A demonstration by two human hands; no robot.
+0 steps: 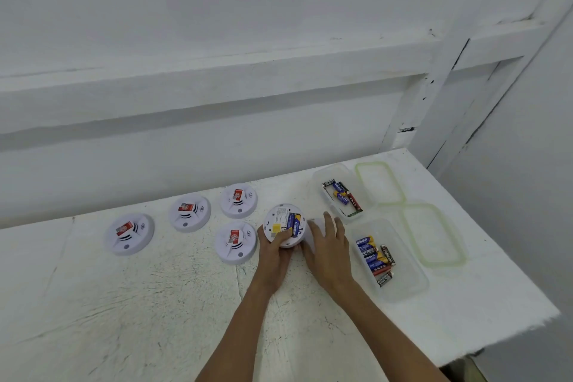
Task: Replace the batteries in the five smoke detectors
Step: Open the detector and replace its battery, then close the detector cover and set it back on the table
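1 upturned detector (280, 218) in curled left fingers (283, 237); right fingers (329, 224) flat over a half-hidden white cover (313, 223).

head view, looking down, close over table (155, 304)

White detectors (236, 247) bear red labels; batteries (370, 254) blue.

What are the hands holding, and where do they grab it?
The left hand grips the upturned smoke detector by its near rim, thumb on its back. The right hand lies on a white piece beside it; a grip cannot be told.
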